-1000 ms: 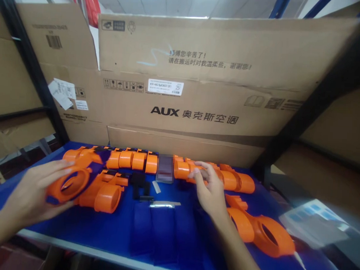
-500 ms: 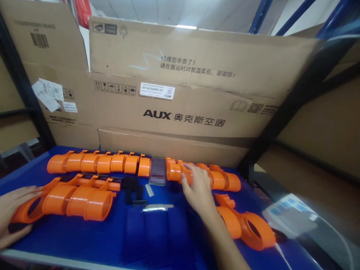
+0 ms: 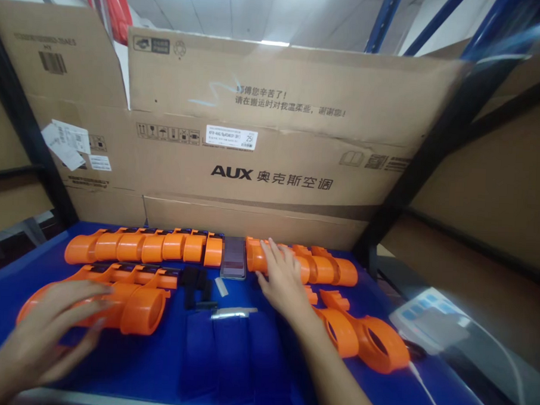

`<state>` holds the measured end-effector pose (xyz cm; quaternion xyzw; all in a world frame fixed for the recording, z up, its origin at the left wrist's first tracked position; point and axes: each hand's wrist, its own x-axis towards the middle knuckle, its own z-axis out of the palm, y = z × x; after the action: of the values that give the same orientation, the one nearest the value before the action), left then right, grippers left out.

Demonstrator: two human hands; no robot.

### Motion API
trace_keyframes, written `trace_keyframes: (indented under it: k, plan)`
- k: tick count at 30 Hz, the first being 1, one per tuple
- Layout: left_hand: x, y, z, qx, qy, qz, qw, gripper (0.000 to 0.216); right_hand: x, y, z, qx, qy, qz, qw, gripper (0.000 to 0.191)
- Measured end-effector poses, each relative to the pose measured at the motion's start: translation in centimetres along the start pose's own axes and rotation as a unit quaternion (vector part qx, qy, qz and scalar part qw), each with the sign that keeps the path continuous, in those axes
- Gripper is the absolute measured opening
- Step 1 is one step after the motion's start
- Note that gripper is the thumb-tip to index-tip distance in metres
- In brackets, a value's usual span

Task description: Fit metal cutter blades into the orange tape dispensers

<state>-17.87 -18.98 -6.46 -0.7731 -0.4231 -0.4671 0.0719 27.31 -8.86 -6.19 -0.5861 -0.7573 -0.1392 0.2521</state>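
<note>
Blurred by motion, my left hand (image 3: 58,330) is over the front-left row of orange plastic rings (image 3: 143,310), its fingers stretched out and apart. Whether it touches them I cannot tell. My right hand (image 3: 282,280) rests over the back-right row of orange rings (image 3: 323,269), fingers spread and thumb apart, near the leftmost ring (image 3: 256,260). Its palm side is hidden. Another row of orange rings (image 3: 143,247), with dark strips along the top, stands at the back left. Larger orange rings (image 3: 382,345) lie beside my right forearm.
A phone-like dark slab (image 3: 234,257) stands between the back rows. Black pieces (image 3: 195,280) and a small pale strip (image 3: 221,287) lie mid-table. Blue flat pieces (image 3: 231,356) lie in front on the blue surface. A white device (image 3: 430,320) with a cable is right; cardboard (image 3: 272,149) walls the back.
My left hand has moved right, off the leftmost ring and across the front-left row. My right hand has shifted left along the back-right row. The view has turned slightly.
</note>
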Motion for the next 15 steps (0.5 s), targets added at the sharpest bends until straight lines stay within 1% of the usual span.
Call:
trace_keyframes:
  k: [1,2,3,5,7,8,10,12,15]
  plan:
    - [0.8,1.7,1.6,-0.008,-0.037,0.029,0.999,0.047,0.2,0.0,0.2,-0.003,-0.008,-0.003,1.0,0.07]
    - [1.6,3.5,3.4,-0.036,-0.061,0.043,0.997,0.05,0.3,0.0,0.4,-0.004,-0.017,-0.008,1.0,0.071]
    - [2.6,5.4,5.4,-0.082,-0.058,0.048,0.994,0.049,0.5,0.1,0.6,-0.003,-0.025,-0.013,1.0,0.072]
    - [4.9,8.8,9.6,-0.177,-0.062,-0.001,0.982,0.038,0.8,0.3,0.9,-0.001,-0.038,-0.024,0.999,0.072]
    - [7.3,11.5,13.6,-0.279,-0.059,-0.074,0.956,0.024,0.9,0.6,1.2,-0.005,-0.042,-0.028,0.999,0.072]
    - [8.4,12.5,15.4,-0.321,-0.056,-0.109,0.939,0.023,1.0,0.6,1.4,-0.008,-0.042,-0.028,0.999,0.072]
    - [10.4,13.6,18.5,-0.39,-0.037,-0.168,0.905,0.022,1.0,0.7,1.6,-0.018,-0.038,-0.025,0.999,0.072]
    - [11.7,13.8,20.8,-0.422,-0.002,-0.213,0.881,0.021,1.0,0.7,1.8,-0.028,-0.034,-0.022,0.999,0.072]
    - [11.9,13.0,22.5,-0.42,0.015,-0.23,0.878,0.02,1.0,0.7,1.8,-0.039,-0.031,-0.025,0.998,0.069]
